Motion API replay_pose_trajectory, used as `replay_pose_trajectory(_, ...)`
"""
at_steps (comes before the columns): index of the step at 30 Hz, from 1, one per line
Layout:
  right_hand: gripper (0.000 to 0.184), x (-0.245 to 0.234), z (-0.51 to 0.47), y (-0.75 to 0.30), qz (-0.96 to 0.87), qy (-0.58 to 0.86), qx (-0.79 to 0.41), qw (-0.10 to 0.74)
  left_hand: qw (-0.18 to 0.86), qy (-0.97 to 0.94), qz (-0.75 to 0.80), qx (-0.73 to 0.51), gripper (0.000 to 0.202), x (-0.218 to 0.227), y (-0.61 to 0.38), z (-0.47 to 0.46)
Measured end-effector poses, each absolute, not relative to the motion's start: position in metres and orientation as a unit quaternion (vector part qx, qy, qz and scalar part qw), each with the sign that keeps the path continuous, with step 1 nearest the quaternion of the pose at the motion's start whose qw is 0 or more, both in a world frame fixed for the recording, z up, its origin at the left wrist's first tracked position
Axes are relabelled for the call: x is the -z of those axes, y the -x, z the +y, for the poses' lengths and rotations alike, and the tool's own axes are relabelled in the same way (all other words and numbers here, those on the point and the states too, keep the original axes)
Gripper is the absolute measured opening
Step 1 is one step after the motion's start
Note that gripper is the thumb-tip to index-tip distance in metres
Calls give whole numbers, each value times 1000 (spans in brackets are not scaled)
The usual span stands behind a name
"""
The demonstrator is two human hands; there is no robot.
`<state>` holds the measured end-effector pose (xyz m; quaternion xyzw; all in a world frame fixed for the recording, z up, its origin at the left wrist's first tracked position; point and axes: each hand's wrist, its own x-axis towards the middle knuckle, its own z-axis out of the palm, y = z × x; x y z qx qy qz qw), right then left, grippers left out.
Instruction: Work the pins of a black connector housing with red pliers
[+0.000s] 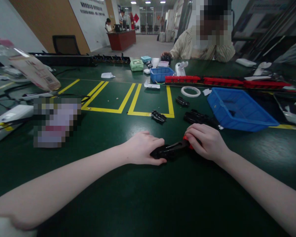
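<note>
Grip against grip, at the green table point(148, 204)!
Left hand point(143, 148) clasps, right hand point(208, 141) pinches the red end point(185, 138); black part point(168, 151) sits between, and uneven pulling could slip it loose.

Dim tabletop point(148, 204), ceiling lights point(148, 2) behind, glare patches, stretched edges

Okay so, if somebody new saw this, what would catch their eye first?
Probably the left hand and right hand at the centre, gripping a black-and-red item over the green table. Next, likely the larger blue bin beyond the right hand and the yellow tape outlines on the table ahead.
</note>
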<state>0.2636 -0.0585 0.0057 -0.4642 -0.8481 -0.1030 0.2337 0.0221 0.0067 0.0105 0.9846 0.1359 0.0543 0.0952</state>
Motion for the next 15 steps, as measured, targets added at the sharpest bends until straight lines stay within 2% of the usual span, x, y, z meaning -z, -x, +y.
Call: replay_pose_trajectory(15, 16, -7, -69, -268, -848, 473, 104, 216, 130, -982, 128, -55, 30, -12, -19, 9)
